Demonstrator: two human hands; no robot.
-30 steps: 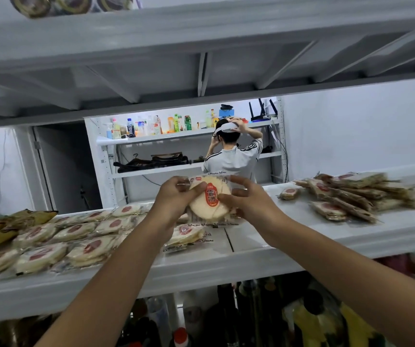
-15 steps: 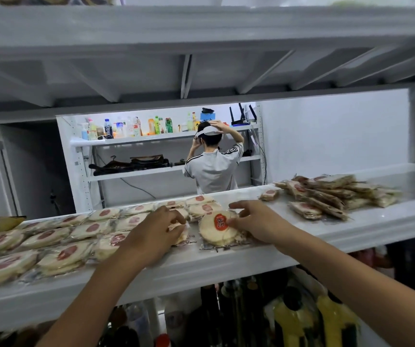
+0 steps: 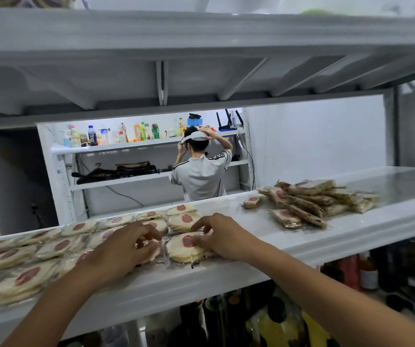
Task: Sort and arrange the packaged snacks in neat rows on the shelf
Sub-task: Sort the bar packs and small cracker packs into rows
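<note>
Round pale snack packets with red labels lie in rows (image 3: 58, 246) on the left half of the white shelf (image 3: 251, 269). The rightmost front packet (image 3: 180, 251) lies flat near the shelf's front edge. My right hand (image 3: 222, 237) rests on its right side, bent fingertips touching the red label. My left hand (image 3: 123, 251) lies just to the left, its fingers curled over the neighbouring packet (image 3: 154, 254), which is mostly hidden. A loose pile of the same packets (image 3: 309, 199) sits further right on the shelf.
Another shelf board runs overhead. Bottles (image 3: 271, 321) stand on the shelf below. Behind the shelf a person (image 3: 201, 176) faces away towards a rack with drinks (image 3: 116, 134). Bare shelf surface (image 3: 241, 221) lies between the rows and the pile.
The packet that both hands held up a second ago now lies flat at the right end of the front row. Both hands have come down onto the packets.
</note>
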